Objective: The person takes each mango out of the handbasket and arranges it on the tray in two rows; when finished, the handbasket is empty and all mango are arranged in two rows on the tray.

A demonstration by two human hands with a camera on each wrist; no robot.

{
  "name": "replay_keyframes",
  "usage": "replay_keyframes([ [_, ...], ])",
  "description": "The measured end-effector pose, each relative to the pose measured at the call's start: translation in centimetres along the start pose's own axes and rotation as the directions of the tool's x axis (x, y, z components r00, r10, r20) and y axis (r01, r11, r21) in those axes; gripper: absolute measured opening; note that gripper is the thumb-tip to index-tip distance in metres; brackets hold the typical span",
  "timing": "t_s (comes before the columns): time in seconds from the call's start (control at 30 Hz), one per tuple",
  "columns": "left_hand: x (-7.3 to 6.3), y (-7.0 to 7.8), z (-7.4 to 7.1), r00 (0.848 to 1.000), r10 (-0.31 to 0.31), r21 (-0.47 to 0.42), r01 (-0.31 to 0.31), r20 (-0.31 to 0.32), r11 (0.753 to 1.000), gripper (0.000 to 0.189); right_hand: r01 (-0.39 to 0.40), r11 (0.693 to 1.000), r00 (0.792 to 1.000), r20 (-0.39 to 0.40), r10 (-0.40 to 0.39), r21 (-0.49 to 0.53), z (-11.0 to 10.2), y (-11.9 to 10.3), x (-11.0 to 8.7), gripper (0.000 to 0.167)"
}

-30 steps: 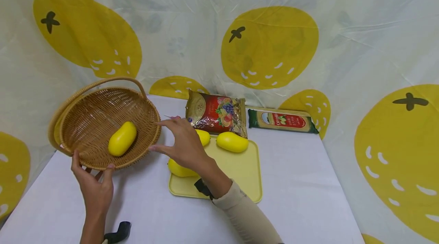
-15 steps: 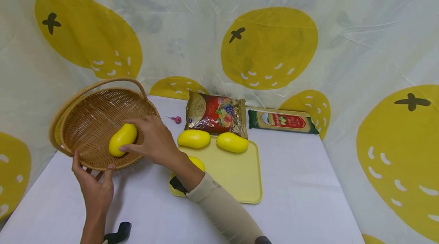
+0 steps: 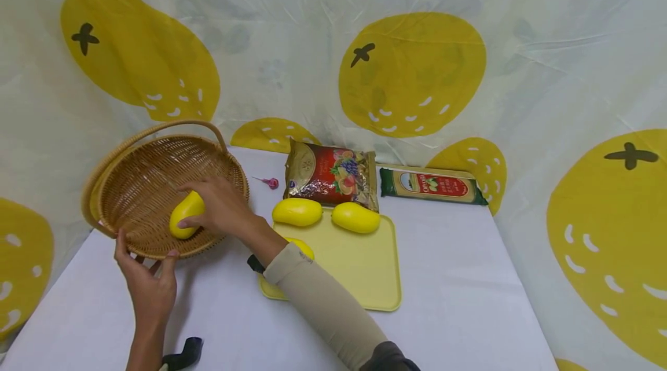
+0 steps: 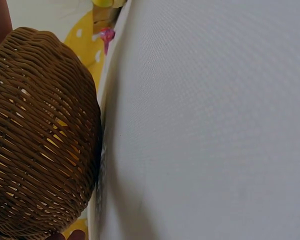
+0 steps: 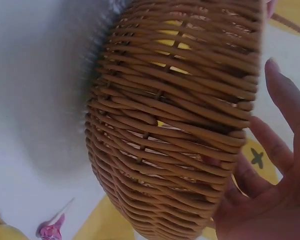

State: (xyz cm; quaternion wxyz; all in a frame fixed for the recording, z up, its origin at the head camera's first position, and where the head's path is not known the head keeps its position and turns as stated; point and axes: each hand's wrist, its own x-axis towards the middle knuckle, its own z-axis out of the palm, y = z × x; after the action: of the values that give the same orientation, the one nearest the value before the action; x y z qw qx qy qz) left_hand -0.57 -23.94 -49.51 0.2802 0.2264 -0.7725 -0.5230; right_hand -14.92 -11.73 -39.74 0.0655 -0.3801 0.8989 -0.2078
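A brown wicker basket (image 3: 140, 186) with a hoop handle is tilted toward the person on the left in the head view. My left hand (image 3: 151, 287) grips its near rim, thumb and fingers on either side. Inside lies a yellow mango (image 3: 180, 216), and my right hand (image 3: 221, 206) reaches over the rim and holds it between thumb and fingers. That hand partly covers the fruit. In the right wrist view the woven wall (image 5: 165, 125) stands in front of the right hand (image 5: 277, 185), hiding most of the mango.
Right of the basket, a pale yellow tray (image 3: 359, 278) bears two mangoes at its back edge and another mango (image 3: 302, 248) partly behind the right forearm. Behind stand a candy bag (image 3: 330, 174) and a green-ended long packet (image 3: 432, 184). A pink lollipop (image 3: 270, 183) lies near the basket.
My right hand has moved left from beside the basket's rim into it and taken hold of the mango. My left hand keeps its grip on the basket.
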Motion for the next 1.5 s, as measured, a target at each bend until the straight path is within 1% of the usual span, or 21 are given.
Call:
replay_keyframes([
  [0.13,0.0,0.0,0.0,1.000,-0.001,-0.005,0.001,0.001,1.000,0.093,0.013,0.999,0.999,0.051,-0.012,-0.035,0.5,0.1,1.3,0.073],
  [0.33,0.1,-0.3,0.0,1.000,-0.004,-0.010,0.004,0.000,1.000,0.094,0.009,0.998,0.991,0.132,-0.001,-0.056,1.4,0.2,3.1,0.073],
  [0.6,0.1,-0.5,0.0,1.000,0.001,-0.035,-0.001,-0.007,0.999,0.095,0.012,0.998,0.977,0.212,0.001,-0.061,2.4,0.5,4.7,0.075],
  [0.67,0.1,-0.6,0.0,1.000,-0.003,-0.033,0.002,-0.007,0.999,0.095,0.025,0.997,0.974,0.226,-0.008,-0.073,2.6,0.5,5.0,0.075],
  [0.87,0.1,-0.7,0.1,1.000,-0.015,-0.024,0.015,0.000,1.000,0.096,0.091,0.980,0.972,0.229,-0.049,-0.176,3.3,0.7,5.4,0.072],
  [1.03,0.0,-0.5,0.1,1.000,-0.013,-0.028,0.013,0.001,1.000,0.095,0.145,0.963,0.970,0.224,-0.093,-0.227,3.9,0.8,5.5,0.061],
  [1.1,0.0,-0.5,0.2,1.000,-0.014,-0.028,0.014,0.002,0.999,0.095,0.151,0.959,0.970,0.224,-0.096,-0.241,4.0,0.8,5.5,0.057],
  [1.17,0.0,-0.5,0.2,1.000,-0.015,-0.020,0.015,0.001,1.000,0.095,0.142,0.959,0.968,0.235,-0.083,-0.246,4.0,0.8,5.4,0.055],
  [1.37,0.0,-0.4,0.1,1.000,-0.009,-0.013,0.009,0.002,1.000,0.095,0.116,0.958,0.964,0.263,-0.044,-0.264,3.7,0.5,5.1,0.058],
  [1.5,0.0,-0.3,0.0,1.000,-0.008,-0.021,0.008,0.006,1.000,0.095,0.118,0.960,0.963,0.265,-0.049,-0.253,3.3,0.4,4.6,0.060],
])
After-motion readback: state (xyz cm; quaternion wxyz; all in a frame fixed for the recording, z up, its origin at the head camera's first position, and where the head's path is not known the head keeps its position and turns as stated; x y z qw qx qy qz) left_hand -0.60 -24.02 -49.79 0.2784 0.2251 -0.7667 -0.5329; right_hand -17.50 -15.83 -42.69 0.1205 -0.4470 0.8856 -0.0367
